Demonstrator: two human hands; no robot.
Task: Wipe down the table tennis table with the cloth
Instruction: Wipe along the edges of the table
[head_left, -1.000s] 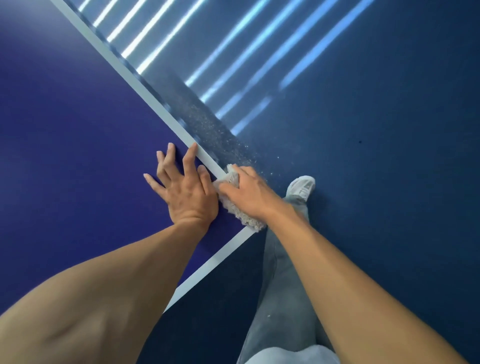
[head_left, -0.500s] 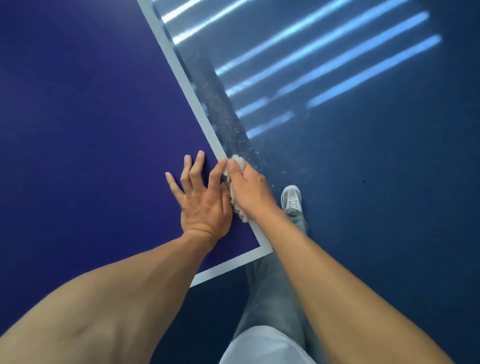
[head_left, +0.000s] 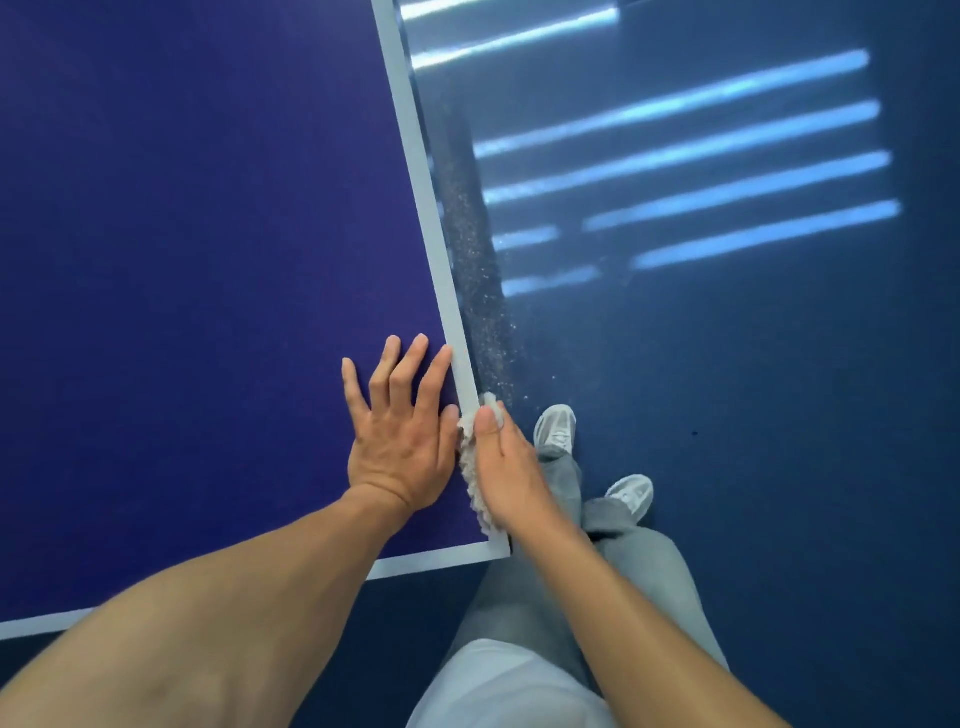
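Note:
The dark blue table tennis table (head_left: 197, 249) fills the left of the view, with a pale border line along its right and near edges. My left hand (head_left: 402, 441) lies flat on the table top, fingers spread, just inside the right edge near the corner. My right hand (head_left: 506, 473) grips a fluffy pale cloth (head_left: 472, 467) against the table's right edge, thumb on top and fingers wrapped over the side. Most of the cloth is hidden under that hand.
The table's near right corner (head_left: 498, 551) lies just below my hands. Beyond the edge is dark blue floor (head_left: 727, 389) with bright light stripes and a band of pale dust specks (head_left: 478, 291) beside the table. My grey-trousered legs and light shoes (head_left: 556, 428) stand by the corner.
The view has swung so the table's right edge runs steeper. Both hands have shifted toward the near corner, the cloth sliding along the edge. A second shoe has come into view.

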